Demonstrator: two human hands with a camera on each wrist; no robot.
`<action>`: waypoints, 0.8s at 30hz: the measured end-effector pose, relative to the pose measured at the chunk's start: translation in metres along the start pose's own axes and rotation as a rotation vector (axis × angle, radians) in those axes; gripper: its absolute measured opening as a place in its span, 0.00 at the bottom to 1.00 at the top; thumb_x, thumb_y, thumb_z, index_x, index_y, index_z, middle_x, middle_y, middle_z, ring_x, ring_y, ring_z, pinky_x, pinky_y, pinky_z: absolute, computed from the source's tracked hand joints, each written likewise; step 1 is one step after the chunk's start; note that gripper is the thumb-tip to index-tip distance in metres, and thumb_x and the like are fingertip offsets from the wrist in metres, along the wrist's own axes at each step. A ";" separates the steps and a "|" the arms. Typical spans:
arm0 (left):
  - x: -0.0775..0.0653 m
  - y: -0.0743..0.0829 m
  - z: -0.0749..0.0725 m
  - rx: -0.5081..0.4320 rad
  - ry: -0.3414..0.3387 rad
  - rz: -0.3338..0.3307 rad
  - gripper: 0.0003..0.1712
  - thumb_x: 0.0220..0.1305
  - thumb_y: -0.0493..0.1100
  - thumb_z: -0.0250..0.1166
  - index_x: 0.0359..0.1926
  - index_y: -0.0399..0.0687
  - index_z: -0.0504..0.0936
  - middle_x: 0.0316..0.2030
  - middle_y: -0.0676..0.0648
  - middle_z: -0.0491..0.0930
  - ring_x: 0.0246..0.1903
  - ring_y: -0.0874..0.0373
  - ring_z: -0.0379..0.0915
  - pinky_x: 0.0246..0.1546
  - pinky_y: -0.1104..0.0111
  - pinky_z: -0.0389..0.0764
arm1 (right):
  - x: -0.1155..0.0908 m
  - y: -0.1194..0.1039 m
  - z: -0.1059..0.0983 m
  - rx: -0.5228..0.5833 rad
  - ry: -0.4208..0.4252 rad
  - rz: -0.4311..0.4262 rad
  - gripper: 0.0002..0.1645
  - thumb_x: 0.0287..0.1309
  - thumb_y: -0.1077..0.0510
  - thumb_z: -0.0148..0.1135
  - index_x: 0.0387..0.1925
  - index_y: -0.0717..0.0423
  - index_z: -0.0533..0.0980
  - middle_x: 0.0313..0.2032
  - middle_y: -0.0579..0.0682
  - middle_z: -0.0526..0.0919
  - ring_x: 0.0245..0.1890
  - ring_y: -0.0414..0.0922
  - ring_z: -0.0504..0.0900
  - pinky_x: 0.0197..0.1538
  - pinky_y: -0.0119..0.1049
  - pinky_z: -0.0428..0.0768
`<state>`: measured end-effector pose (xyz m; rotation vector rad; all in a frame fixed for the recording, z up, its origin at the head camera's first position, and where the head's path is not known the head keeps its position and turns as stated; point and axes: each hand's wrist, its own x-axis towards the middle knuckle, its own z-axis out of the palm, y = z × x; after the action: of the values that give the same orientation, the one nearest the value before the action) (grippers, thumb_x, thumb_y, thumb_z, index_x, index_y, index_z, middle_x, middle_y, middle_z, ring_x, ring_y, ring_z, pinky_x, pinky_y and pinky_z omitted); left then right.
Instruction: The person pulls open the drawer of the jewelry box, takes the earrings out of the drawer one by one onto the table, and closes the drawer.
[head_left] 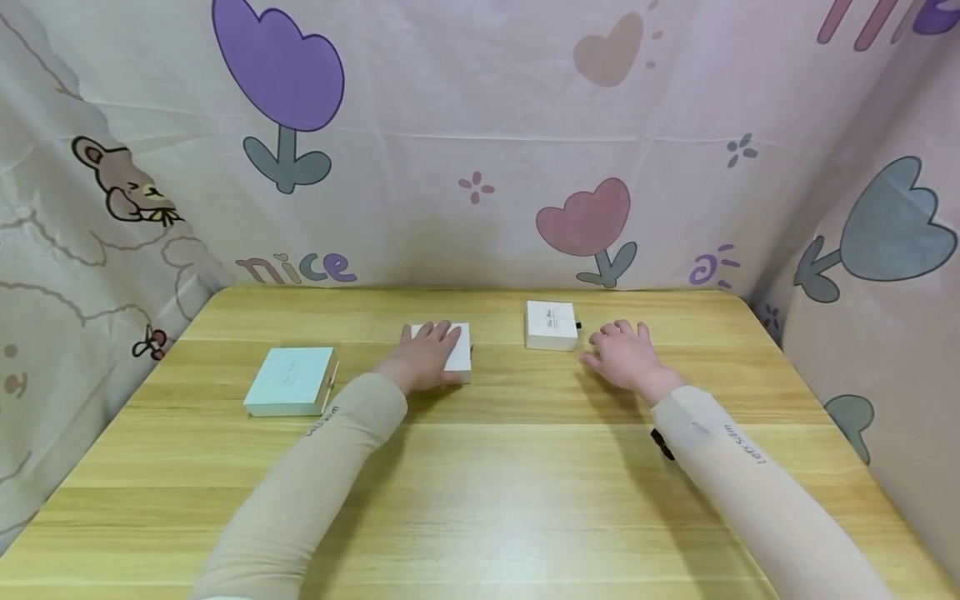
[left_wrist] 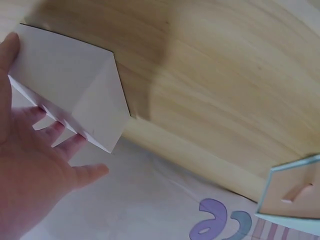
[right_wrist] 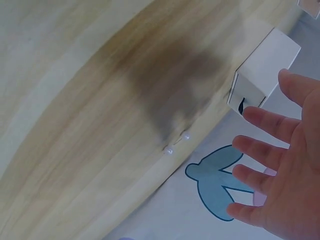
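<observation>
My left hand [head_left: 423, 357] grips a white box [head_left: 459, 357] near the middle of the table's far part. In the left wrist view its thumb lies against one face of the box [left_wrist: 65, 70], while most of the fingertips are hidden past the opposite edge. The right hand [head_left: 625, 357] hovers over the wood with its fingers spread and holds nothing. Just left of it lies a smaller white drawer box [head_left: 550, 323] with printed lettering and a black pull tab [right_wrist: 242, 106]. In the right wrist view, two small pearl-like beads [right_wrist: 177, 143] lie on the table near its far edge.
A mint-green box [head_left: 292, 377] with a ribbon pull on its right side sits on the left of the wooden table [head_left: 510, 500]. Behind the table hangs a patterned cloth [head_left: 420, 200], which also lines both sides. A small black piece [head_left: 662, 444] shows beneath the right sleeve.
</observation>
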<state>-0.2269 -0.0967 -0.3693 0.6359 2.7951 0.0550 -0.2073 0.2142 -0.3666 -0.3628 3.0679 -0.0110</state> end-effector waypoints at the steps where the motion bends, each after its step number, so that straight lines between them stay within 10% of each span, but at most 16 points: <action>1: 0.001 0.002 0.000 0.003 0.003 0.002 0.50 0.61 0.64 0.57 0.73 0.47 0.46 0.73 0.40 0.44 0.71 0.39 0.41 0.66 0.37 0.41 | 0.000 0.000 0.000 -0.003 0.004 -0.002 0.28 0.64 0.44 0.52 0.55 0.60 0.74 0.58 0.63 0.72 0.63 0.63 0.61 0.64 0.66 0.50; 24: 0.009 0.024 0.010 0.018 0.055 0.074 0.54 0.61 0.66 0.55 0.73 0.41 0.40 0.73 0.38 0.39 0.72 0.39 0.34 0.69 0.43 0.41 | -0.004 0.005 -0.004 -0.011 -0.001 0.014 0.30 0.62 0.42 0.53 0.56 0.60 0.73 0.59 0.63 0.72 0.64 0.63 0.61 0.65 0.67 0.48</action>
<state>-0.2215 -0.0717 -0.3791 0.7534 2.8268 0.0635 -0.2051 0.2204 -0.3627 -0.3420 3.0705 0.0070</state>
